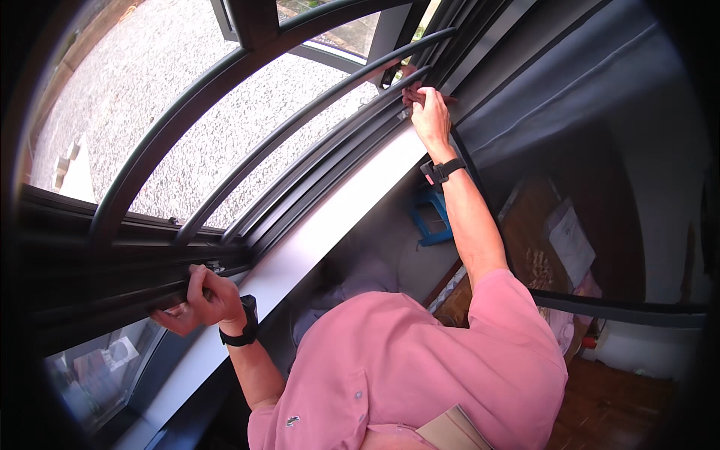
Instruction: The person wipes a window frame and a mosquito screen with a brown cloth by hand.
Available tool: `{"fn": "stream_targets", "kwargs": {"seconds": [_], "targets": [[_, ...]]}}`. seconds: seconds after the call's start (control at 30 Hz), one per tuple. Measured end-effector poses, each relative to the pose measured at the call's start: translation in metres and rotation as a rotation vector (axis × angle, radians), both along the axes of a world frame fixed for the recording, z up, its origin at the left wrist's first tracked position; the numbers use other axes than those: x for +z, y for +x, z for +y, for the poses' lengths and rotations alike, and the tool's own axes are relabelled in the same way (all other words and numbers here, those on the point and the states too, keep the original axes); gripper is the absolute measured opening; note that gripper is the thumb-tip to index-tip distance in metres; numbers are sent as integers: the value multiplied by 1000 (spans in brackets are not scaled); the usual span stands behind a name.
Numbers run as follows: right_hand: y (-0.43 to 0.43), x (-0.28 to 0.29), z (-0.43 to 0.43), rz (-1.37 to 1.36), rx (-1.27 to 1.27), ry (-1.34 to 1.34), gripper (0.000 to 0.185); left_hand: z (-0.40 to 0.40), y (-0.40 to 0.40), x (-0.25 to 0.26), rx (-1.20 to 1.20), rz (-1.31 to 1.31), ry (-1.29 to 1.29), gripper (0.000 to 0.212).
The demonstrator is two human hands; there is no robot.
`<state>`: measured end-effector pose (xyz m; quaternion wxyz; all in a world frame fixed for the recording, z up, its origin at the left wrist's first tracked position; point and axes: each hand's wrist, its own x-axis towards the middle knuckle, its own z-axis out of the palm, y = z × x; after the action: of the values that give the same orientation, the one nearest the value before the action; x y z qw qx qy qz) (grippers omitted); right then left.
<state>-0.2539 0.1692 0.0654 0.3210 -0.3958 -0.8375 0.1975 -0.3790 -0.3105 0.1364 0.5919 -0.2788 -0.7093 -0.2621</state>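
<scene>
My left hand (205, 301) is at the lower left, its fingers curled against the edge of a dark metal window frame (140, 292), just below a small metal fitting (215, 266). Whether it grips the frame edge is unclear. My right hand (432, 115) reaches to the far corner of the window, fingers bent together beside a blurred reddish shape (412, 93) that may be cloth or a reflection. Its fingertips are partly hidden. Between my hands run the dark window track (326, 174) and a pale sill (337, 197). Both wrists wear black bands.
Curved dark bars (270, 138) cross the opening, with an outward-opened window sash (332, 56) beyond and speckled ground outside. To the right hang a dark curtain (562, 101) and a translucent sheet or screen. A blue plastic stool (430, 216) stands below the sill.
</scene>
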Motion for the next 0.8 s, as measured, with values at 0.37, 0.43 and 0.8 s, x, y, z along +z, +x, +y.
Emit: {"fn": "stream_targets", "kwargs": {"seconds": [0.37, 0.43, 0.8], "targets": [[-13, -63, 29, -237, 105, -113, 30, -5, -1, -5, 151, -41, -45, 20], [-7, -52, -9, -74, 491, -223, 28, -7, -2, -6, 215, 20, -54, 18], [-6, -48, -1, -74, -33, 12, 54, -2, -5, -15, 170, -74, 29, 15]]}}
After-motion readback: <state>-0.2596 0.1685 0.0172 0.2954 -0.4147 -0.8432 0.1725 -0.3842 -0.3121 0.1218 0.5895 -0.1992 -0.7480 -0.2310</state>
